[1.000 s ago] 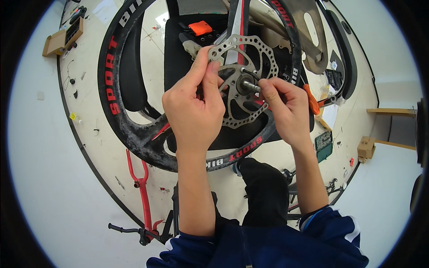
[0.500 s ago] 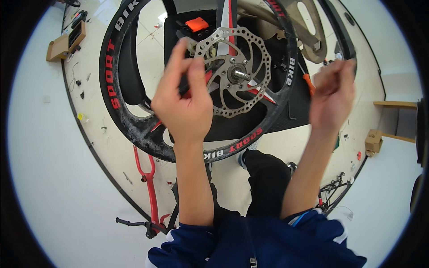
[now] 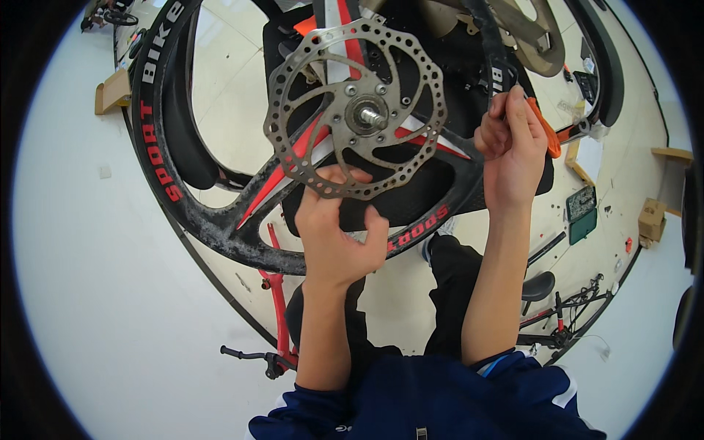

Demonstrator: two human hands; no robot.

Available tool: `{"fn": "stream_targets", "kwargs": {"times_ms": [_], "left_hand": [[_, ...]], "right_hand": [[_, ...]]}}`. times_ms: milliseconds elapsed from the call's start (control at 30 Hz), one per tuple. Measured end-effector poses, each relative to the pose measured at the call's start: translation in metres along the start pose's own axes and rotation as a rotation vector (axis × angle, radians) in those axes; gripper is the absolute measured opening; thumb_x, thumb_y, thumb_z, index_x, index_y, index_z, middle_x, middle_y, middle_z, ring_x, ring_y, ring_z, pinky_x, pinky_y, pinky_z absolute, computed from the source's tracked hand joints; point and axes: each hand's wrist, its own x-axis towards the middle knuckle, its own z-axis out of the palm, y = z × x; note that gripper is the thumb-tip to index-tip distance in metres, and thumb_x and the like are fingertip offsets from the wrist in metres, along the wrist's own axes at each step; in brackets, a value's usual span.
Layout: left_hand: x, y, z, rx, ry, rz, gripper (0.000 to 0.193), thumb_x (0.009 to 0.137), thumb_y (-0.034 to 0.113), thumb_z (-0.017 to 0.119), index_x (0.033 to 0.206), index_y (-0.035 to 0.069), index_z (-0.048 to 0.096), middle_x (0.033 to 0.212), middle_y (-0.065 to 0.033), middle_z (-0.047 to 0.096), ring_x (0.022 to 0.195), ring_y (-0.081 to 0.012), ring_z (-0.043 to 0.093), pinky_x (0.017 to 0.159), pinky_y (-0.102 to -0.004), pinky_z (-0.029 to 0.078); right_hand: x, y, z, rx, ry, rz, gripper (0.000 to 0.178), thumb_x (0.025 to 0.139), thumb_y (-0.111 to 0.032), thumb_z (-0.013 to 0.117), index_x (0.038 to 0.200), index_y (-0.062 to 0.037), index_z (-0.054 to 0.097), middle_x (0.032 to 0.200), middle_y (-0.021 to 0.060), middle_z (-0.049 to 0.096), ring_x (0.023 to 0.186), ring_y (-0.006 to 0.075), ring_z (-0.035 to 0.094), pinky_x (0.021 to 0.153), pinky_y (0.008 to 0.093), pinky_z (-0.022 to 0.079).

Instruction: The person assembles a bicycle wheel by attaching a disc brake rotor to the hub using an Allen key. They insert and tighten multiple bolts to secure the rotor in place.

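Observation:
A black bicycle wheel (image 3: 213, 233) with red-and-white spokes lies in front of me. At its hub sits a silver brake disc (image 3: 434, 110) with a threaded axle (image 3: 375, 119) sticking up. My left hand (image 3: 339, 238) is at the disc's near edge, its fingertips reaching under the rim and partly hidden. Its thumb stands apart from the fingers and nothing shows between them. By the wheel's right side, my right hand (image 3: 512, 150) is closed in a pinch. Something small and dark shows at its fingertips, too unclear to name.
Beneath the wheel is a black stool-like surface (image 3: 539, 180). An orange-handled tool (image 3: 544, 128) lies just right of my right hand. A green case (image 3: 581, 213) stands open on the floor at right. A red bike frame (image 3: 280, 315) lies below left.
My left hand has come down from the disc's left side to its near edge. My right hand has moved left to the wheel's rim. The whole view has shifted.

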Motion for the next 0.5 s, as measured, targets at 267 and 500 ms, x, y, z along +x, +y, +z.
{"fn": "stream_targets", "kwargs": {"times_ms": [267,500], "left_hand": [[-0.009,-0.031,0.023,0.161,-0.114,-0.160,0.028,0.079,-0.009,0.057,0.105,-0.003,0.064,0.099,-0.0189,0.061,0.093,-0.0382,0.060,0.081,-0.0431,0.049],[-0.010,-0.023,0.024,0.144,-0.166,-0.197,0.014,0.078,-0.008,0.063,0.088,0.000,0.069,0.085,-0.0120,0.065,0.072,-0.0280,0.064,0.066,-0.0349,0.050]], "right_hand": [[-0.006,0.000,-0.004,-0.035,-0.074,0.078,0.036,0.101,-0.031,0.055,0.079,-0.0032,0.058,0.059,-0.0085,0.034,0.051,0.0013,0.026,0.047,0.0209,0.020],[-0.007,0.003,-0.007,-0.098,-0.198,0.110,0.036,0.100,-0.031,0.056,0.076,-0.0042,0.058,0.059,-0.0089,0.035,0.052,0.0016,0.025,0.047,0.0211,0.019]]}}
